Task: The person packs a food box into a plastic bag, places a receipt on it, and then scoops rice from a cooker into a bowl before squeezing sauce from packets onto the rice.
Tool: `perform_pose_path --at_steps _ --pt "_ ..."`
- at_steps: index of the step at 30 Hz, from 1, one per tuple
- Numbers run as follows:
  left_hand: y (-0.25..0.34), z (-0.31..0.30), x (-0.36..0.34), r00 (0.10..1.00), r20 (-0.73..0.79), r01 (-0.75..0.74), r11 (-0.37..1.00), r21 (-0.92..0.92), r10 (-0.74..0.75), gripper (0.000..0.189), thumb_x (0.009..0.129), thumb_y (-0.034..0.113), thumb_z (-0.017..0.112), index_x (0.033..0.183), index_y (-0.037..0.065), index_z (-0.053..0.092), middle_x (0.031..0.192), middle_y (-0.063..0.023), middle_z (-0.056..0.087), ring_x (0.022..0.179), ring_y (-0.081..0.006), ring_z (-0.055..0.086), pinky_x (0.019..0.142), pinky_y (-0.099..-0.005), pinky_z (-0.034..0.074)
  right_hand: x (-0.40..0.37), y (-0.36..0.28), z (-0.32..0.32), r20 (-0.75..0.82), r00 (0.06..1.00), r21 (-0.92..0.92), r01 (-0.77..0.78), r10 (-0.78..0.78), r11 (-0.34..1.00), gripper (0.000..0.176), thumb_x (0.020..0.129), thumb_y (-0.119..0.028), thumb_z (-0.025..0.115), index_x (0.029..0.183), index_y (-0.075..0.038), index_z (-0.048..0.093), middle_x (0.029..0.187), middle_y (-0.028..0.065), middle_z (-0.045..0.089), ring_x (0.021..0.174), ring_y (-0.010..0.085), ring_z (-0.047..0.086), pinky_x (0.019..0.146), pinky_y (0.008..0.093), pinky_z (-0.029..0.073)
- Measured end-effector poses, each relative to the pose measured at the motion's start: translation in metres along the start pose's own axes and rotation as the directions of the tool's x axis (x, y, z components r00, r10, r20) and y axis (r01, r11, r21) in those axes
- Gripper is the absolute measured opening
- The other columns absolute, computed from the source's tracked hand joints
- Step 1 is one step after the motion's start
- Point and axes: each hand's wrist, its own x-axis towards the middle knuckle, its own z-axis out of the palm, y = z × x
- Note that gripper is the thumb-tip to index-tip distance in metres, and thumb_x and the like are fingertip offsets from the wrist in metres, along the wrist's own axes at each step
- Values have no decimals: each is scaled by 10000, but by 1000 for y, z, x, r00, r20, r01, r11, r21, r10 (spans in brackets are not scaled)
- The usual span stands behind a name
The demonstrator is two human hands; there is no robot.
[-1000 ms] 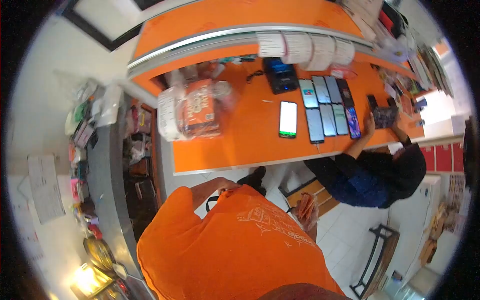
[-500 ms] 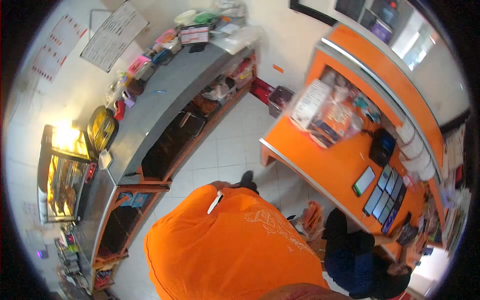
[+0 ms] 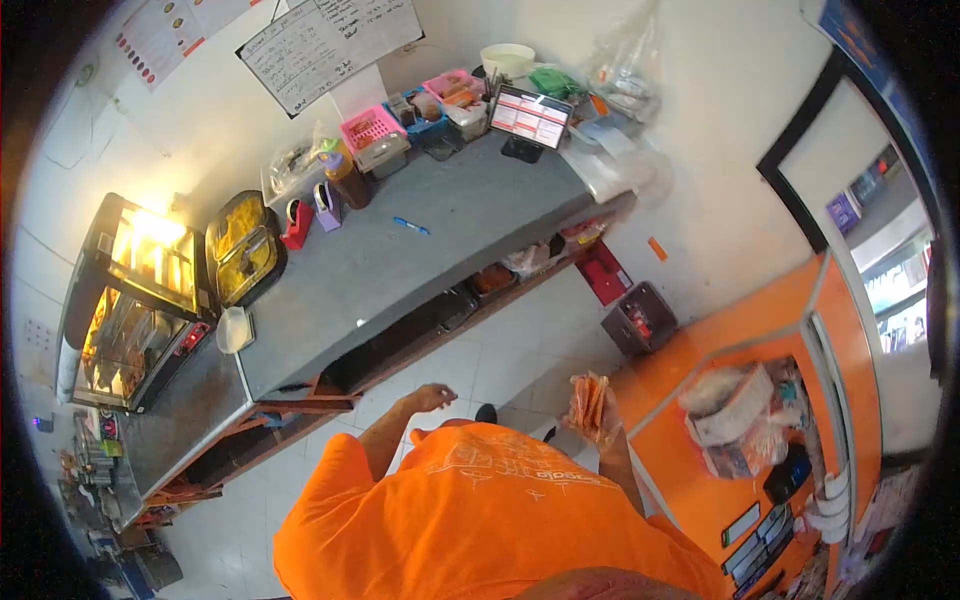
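Observation:
My left hand (image 3: 430,398) is held out in front of my orange shirt, over the floor near the grey counter's lower edge. Its fingers are loosely bent and apart, and I see nothing in them. In my right hand (image 3: 608,438) is a bundle of orange packets (image 3: 590,402) in clear plastic, raised beside the orange desk. What the packets contain is too small to make out.
Along the left runs a grey counter (image 3: 400,265) bearing a tablet (image 3: 531,117), a blue pen (image 3: 411,226), baskets, tape dispensers and a lit food warmer (image 3: 135,300). A dark bin (image 3: 640,318) stands by the wall. Phones (image 3: 762,545) lie on the orange desk (image 3: 690,500).
My view has turned toward the grey counter. My left hand has come out from my body, and the orange bundle is now higher in my right hand. A dark-clothed person has left view.

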Motion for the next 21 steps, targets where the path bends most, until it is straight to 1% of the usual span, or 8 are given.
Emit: perform_pose_path --at_steps 2,5,6,8,10,12,17,21 --pt "15 -56 37 938 -119 -325 945 18 325 393 882 364 638 1138 65 655 942 -107 711 822 -195 677 726 -344 541 46 -8 3 24 999 -43 24 -23 999 468 968 -291 554 1367 -73 441 1336 140 521 1096 272 618 843 542 571" --pt "121 -149 60 816 -375 -415 897 150 440 387 869 281 654 1148 15 630 993 -154 702 895 -277 677 795 -381 529 96 -30 2 -176 979 -370 35 -107 928 480 969 -295 554 1372 -64 434 1348 142 513 1104 263 616 843 514 578" --pt "160 -181 71 788 -442 -454 890 53 428 388 871 270 653 1151 3 623 1021 -169 695 940 -300 670 824 -387 520 113 -43 10 -137 988 -266 31 -69 963 469 977 -298 538 1369 -61 437 1344 138 517 1110 255 614 871 480 571" --pt "216 -250 122 562 -549 -514 781 355 619 390 880 271 646 1159 0 618 1076 -195 671 1007 -332 644 863 -393 501 148 -68 25 -57 998 -51 -10 7 999 450 995 -305 506 1364 -57 444 1336 130 526 1121 237 611 925 412 558" --pt "289 -314 154 529 -632 -452 818 356 567 380 881 273 648 1167 24 614 1110 -189 651 1059 -354 606 902 -411 477 205 -106 17 52 986 159 -163 156 974 463 995 -336 500 1348 -38 460 1313 127 545 1109 246 617 938 395 553" --pt "350 -372 197 290 -697 -437 738 514 656 367 879 263 649 1169 42 608 1126 -172 636 1073 -365 581 918 -428 464 263 -144 3 28 973 249 -227 228 941 473 993 -354 500 1332 -25 473 1285 126 562 1087 250 625 934 398 551" --pt "492 -502 298 160 -584 -513 572 640 796 383 839 226 669 1178 60 600 1165 -146 607 1126 -352 544 947 -438 441 422 -241 69 -400 859 -127 -396 318 910 476 988 -362 504 1302 -5 493 1206 124 596 1028 247 638 902 431 548" --pt "581 -517 369 234 -286 -588 369 720 929 410 838 321 668 1181 104 608 1183 -126 608 1154 -313 546 1031 -479 353 532 -289 101 -355 864 -430 -489 356 759 421 987 -329 519 1256 -6 536 1169 116 620 1055 245 621 869 388 549"
